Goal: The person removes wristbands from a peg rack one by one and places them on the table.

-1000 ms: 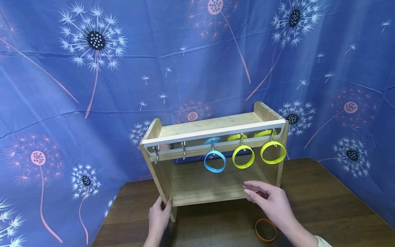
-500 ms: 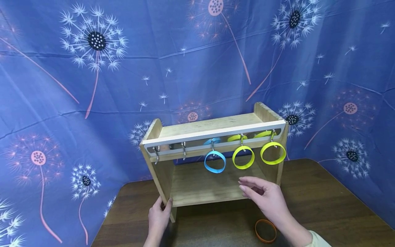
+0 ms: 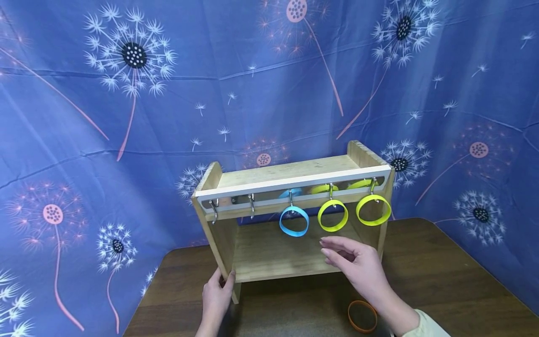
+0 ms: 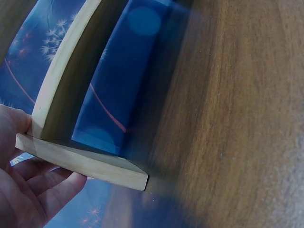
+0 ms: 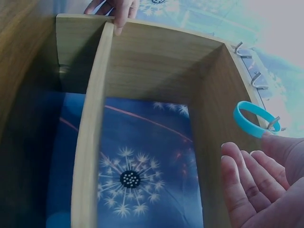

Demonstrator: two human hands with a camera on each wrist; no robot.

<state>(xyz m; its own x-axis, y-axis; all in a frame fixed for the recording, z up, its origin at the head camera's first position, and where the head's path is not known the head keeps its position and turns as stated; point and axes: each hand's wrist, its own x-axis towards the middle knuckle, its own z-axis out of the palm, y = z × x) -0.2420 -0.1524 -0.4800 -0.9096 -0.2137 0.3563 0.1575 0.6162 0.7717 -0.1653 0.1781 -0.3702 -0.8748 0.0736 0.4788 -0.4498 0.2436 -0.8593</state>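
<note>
Brown worktop [image 3: 429,267] bears a shelf [image 3: 269,257], left hand [image 3: 216,295] gripping its side; empty right hand [image 3: 358,267], loosely curved, could unhook the blue band [image 5: 244,124] if raised.

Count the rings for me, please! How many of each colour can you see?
Blue ring: 1
Yellow rings: 2
Orange ring: 1
Total: 4

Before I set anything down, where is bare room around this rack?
Bare tabletop lies right of the wooden rack, toward the curtain; the lower shelf behind the right hand looks bare. Crowded: the rail's right half, hung with one blue ring, two yellow rings.
</note>
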